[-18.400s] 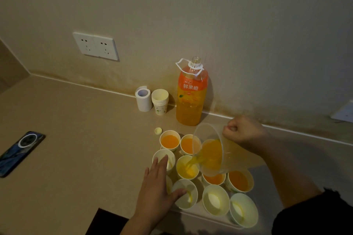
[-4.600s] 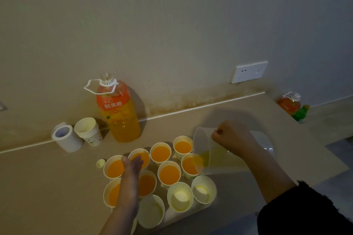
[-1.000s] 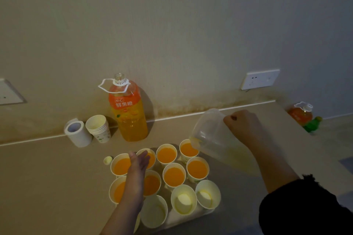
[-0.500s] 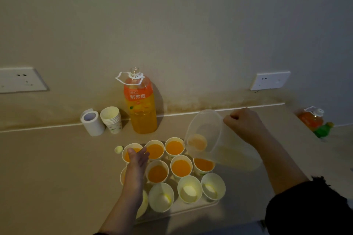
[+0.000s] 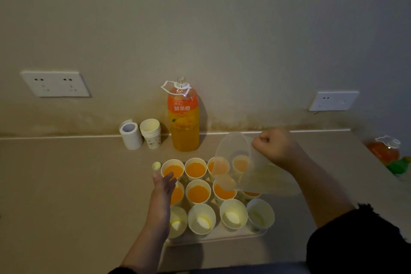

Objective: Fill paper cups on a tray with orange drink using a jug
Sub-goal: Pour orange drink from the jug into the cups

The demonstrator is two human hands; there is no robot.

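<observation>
Now we see the right hand [image 5: 275, 147] right of the centre of the frame, its fingers clenched in a fist on the handle of the jug [image 5: 255, 176]. The jug is clear plastic and lies tilted almost on its side, with the mouth turned to the left, above the right part of the tray [image 5: 222, 238]; only a thin pale yellow rest shows inside it, and we cannot tell if anything runs out. The tray stands on the beige counter [image 5: 66, 184] in the lower centre and carries the paper cups [image 5: 198, 193] in three rows of four. The two upper rows are filled with orange drink, some of them seen only through the jug wall or partly hidden under it. The lowest row [image 5: 201, 218] has no orange fill, only a pale spot on each bottom. The left hand [image 5: 163, 184] reaches in from the lower edge over the left side of the tray with fingers straight and released, holding nothing; the fingertips lie at the rim of the upper left cup, but we cannot tell if they touch it. A small bottle cap [image 5: 156, 165] lies just beside that cup. Behind the tray, by the wall, stands an open bottle [image 5: 183, 122] of orange drink, and left of it a stack of cups [image 5: 151, 133] and a white roll [image 5: 130, 135].
</observation>
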